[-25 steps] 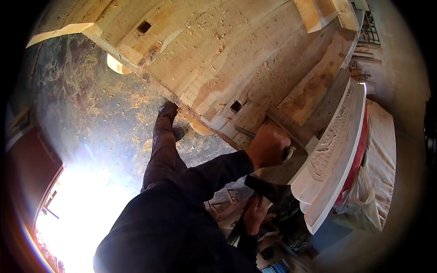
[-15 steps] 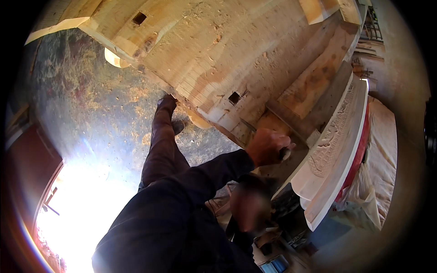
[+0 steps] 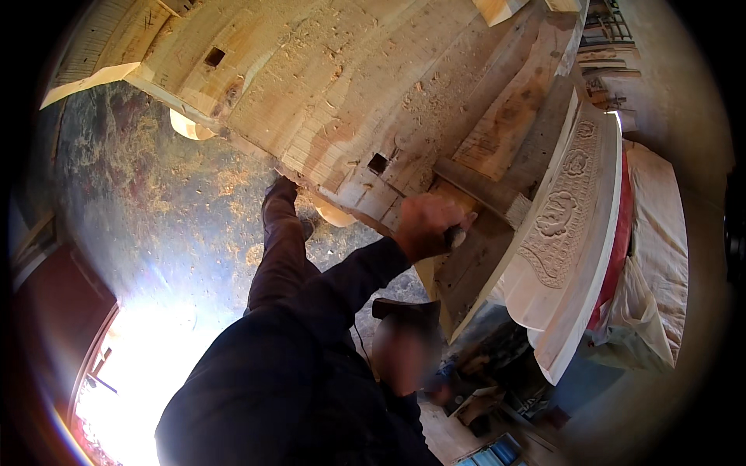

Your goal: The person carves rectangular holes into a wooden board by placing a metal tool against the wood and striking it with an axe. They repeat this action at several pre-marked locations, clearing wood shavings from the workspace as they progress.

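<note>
Chisel (image 3: 457,236) clasped in left hand (image 3: 426,224) by curled fingers, mortised planks (image 3: 342,136) beyond them, hammer head (image 3: 406,311) below at right hand (image 3: 399,359), finger state too blurred to tell.

The left arm (image 3: 342,283) reaches out, and the left hand (image 3: 427,225) has its fingers curled up tight. The right hand (image 3: 400,361) looks blurry, lower down. The 2 hands are apart.
</note>
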The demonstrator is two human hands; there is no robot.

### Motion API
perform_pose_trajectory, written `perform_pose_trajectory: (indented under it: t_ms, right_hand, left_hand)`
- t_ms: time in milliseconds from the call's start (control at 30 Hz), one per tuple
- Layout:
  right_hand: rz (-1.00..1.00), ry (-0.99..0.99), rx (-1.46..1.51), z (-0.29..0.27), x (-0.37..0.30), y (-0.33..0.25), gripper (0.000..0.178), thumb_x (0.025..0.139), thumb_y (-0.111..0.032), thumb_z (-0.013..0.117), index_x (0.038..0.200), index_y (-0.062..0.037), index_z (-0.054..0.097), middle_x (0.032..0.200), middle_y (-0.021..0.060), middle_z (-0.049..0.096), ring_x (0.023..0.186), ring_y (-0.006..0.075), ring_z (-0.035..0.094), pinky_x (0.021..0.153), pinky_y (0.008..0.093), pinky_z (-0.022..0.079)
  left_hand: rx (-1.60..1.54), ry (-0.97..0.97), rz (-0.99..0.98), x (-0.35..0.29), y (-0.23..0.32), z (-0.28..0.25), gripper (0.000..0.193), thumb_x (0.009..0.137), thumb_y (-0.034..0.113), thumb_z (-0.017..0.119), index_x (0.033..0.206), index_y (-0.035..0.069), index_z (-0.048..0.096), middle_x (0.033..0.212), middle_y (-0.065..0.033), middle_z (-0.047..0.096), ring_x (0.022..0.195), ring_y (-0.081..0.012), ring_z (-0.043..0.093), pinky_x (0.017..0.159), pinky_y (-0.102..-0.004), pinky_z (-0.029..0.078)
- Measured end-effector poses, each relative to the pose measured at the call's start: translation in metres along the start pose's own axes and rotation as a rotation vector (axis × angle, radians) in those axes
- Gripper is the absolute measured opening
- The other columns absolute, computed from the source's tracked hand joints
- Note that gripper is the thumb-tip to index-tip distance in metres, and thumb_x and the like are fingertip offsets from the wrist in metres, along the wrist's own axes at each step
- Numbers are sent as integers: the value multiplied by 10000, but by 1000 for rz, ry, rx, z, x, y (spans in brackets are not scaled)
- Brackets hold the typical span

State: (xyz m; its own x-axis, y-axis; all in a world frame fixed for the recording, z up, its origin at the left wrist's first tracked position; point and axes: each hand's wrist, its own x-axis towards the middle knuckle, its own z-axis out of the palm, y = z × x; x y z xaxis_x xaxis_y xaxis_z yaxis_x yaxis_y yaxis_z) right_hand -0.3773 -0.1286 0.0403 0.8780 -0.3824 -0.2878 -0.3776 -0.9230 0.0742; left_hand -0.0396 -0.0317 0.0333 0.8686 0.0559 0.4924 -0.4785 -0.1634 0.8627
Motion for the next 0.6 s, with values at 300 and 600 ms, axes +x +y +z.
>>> perform_pose_trajectory:
  t_ms: [300, 600]
  right_hand:
    - [29, -23, 47, -26, 13, -4, 222, 905, -280, 667, 862, -64, 694, 832, 141, 684, 741, 316, 679, 679, 450, 563]
    - [-453, 17, -683, -129, 63, -87, 264, 955, -275, 632, 1052, -37, 692, 936, 121, 684, 782, 267, 668, 695, 422, 566]
  left_hand:
    - [-73, -41, 38, 5, -49, -11, 268, 781, 223, 802, 694, 154, 559, 638, -40, 526, 583, -269, 581, 514, -405, 442]
    - [-273, -40, 72, 14, -69, -27, 330, 762, 218, 849, 686, 143, 537, 647, -44, 523, 597, -282, 585, 517, -398, 429]
